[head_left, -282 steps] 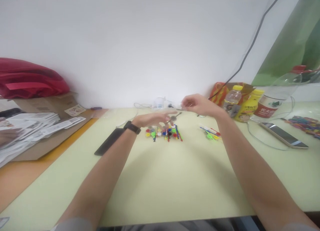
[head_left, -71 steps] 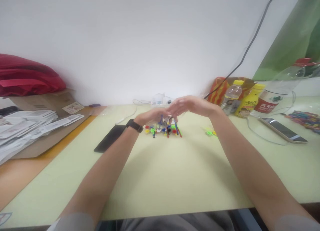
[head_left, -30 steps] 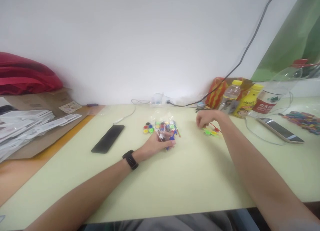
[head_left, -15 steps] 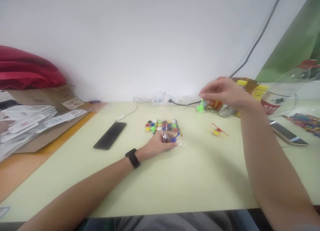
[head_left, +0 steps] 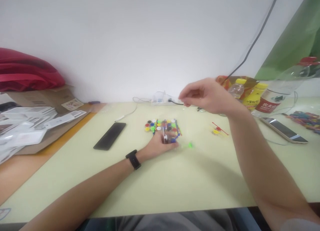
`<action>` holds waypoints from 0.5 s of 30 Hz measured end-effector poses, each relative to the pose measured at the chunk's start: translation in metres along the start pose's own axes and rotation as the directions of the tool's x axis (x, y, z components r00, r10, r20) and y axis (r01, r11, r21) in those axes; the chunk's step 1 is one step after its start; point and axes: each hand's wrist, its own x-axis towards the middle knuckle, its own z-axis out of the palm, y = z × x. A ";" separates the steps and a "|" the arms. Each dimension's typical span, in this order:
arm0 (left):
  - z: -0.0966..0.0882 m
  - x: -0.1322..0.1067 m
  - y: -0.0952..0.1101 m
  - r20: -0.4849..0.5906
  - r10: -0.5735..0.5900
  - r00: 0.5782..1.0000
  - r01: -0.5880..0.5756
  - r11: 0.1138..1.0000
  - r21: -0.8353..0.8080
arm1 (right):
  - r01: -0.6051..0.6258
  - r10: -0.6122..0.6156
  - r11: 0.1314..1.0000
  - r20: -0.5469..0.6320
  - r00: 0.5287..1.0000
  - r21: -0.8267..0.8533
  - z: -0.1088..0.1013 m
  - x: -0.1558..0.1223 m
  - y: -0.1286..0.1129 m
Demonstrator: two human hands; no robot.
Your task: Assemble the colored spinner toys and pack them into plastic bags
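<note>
**Desk** (head_left: 175, 184): pale yellow-green. The near half is bare from the front edge up to the hands, and the left strip is orange.

**Left hand** (head_left: 160, 145): rests on the desk at centre with a black watch (head_left: 133, 158) on the wrist. The grip is curled over the near end of the bag of coloured pieces (head_left: 163, 127), which lies at 12 o'clock of the hand.

**Green piece** (head_left: 190, 145): at 3 o'clock of the left hand. It is blurred and its shape is unclear.

**Right hand** (head_left: 205, 96): raised, at 1 o'clock of the bag. Thumb and forefinger are pressed together, and I cannot tell whether anything sits between them.

**Red and yellow pieces** (head_left: 218, 130): at 3 o'clock of the bag, well apart from it.

**Black phone** (head_left: 110, 135): at 9 o'clock of the bag, with open desk between them.

**Bottles** (head_left: 255, 96): at 2 o'clock, by the wall, partly hidden behind the right hand. The red label (head_left: 266, 106) carries white writing, too blurred to read.

**White packets** (head_left: 22, 127): at the left edge of the view, cut off.
</note>
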 end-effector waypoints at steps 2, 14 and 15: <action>0.000 0.001 0.000 -0.024 0.014 1.000 -0.014 1.000 0.005 | -0.011 0.019 0.996 0.086 0.996 -0.090 0.000 0.001 0.001; -0.003 0.002 -0.002 -0.065 0.038 0.997 -0.044 0.993 -0.107 | -0.173 0.467 0.874 0.689 0.554 -0.453 0.027 -0.064 0.035; -0.003 0.002 -0.003 -0.069 0.027 0.997 -0.038 0.987 -0.157 | -0.174 0.463 0.878 0.700 0.544 -0.445 0.034 -0.074 0.040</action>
